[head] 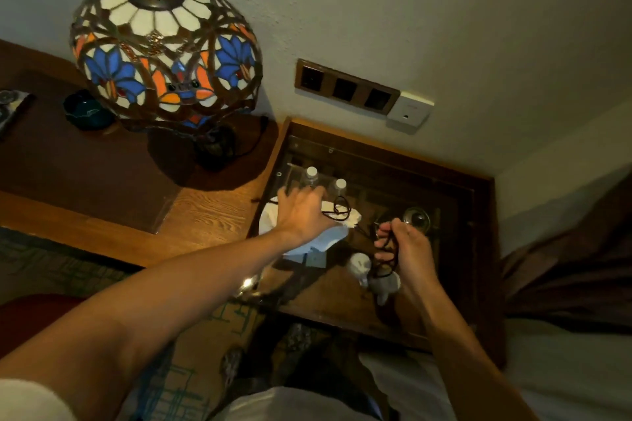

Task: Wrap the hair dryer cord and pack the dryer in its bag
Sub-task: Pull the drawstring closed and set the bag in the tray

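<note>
Nearest of all, two bare forearms reach out over the person's lap toward a dark glass-topped side table [455, 284]. On it, just below the right hand [407, 246], lies a pale object with a rounded white part and a grey part — probably the hair dryer [376, 275], though it is dim and partly hidden. That hand is closed around several dark loops of the cord [388, 249], fingers curled, thumb pressed on top. From there the cord runs left across the glass to a small loose coil [338, 210] lying on a white cloth [321, 237], which may be the bag; I cannot tell for sure. The left hand [302, 212] rests on that cloth with fingers spread flat, not clearly pinching anything.

By my judgement the cord is thin, limp and a little springy, so loops will slip apart unless pinched where they cross; gathering it close to the dryer's handle keeps the bundle tight. The dryer itself looks light and rigid, best taken by the handle. The cloth is soft and will need its mouth held open.

Farther back stand two capped bottles [312, 176] and an upturned glass [415, 217] — easy to knock. Beyond, a stained-glass lamp [164, 55] sits on the wooden desk [205, 215], below a wall socket panel [345, 87].
</note>
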